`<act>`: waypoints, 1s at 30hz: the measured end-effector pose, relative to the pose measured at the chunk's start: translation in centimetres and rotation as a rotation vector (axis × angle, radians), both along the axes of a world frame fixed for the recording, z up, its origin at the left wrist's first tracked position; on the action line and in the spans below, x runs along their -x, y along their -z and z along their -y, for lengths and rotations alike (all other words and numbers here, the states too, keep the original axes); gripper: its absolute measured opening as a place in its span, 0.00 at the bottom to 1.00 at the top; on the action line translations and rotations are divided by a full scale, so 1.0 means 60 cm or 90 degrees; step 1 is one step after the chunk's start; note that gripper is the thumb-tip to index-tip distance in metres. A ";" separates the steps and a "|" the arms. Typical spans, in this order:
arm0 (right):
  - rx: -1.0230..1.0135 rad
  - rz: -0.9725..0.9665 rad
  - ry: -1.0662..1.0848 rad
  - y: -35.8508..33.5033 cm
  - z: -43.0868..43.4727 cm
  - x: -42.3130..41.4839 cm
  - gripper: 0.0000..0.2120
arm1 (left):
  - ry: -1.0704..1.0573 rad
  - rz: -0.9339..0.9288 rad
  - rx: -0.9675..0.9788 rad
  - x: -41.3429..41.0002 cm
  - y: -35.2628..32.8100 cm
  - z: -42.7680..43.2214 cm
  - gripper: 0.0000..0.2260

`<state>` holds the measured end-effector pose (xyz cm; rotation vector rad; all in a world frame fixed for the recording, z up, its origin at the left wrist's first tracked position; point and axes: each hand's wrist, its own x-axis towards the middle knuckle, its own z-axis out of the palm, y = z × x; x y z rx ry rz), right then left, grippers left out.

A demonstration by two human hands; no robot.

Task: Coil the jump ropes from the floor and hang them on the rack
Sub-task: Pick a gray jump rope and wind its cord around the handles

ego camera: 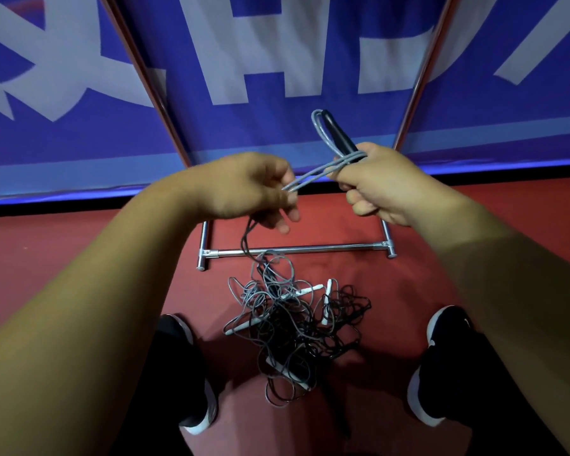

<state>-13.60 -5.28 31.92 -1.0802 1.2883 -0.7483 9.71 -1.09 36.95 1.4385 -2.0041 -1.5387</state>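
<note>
Fingers [359, 207] of our right hand [389, 185] grip handle [341, 134] and loops [317, 125]; our left hand [244, 189] pinches the rope [311, 177]. One coil begun, we judge; the pile [293, 324] remains for the rack [297, 250].

Red floor [46, 245], blue banner [277, 133] with large white lettering behind, dim light
</note>
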 end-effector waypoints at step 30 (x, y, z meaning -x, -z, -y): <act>-0.106 0.187 -0.217 -0.046 -0.044 -0.005 0.13 | 0.023 -0.103 -0.045 0.020 0.017 -0.002 0.15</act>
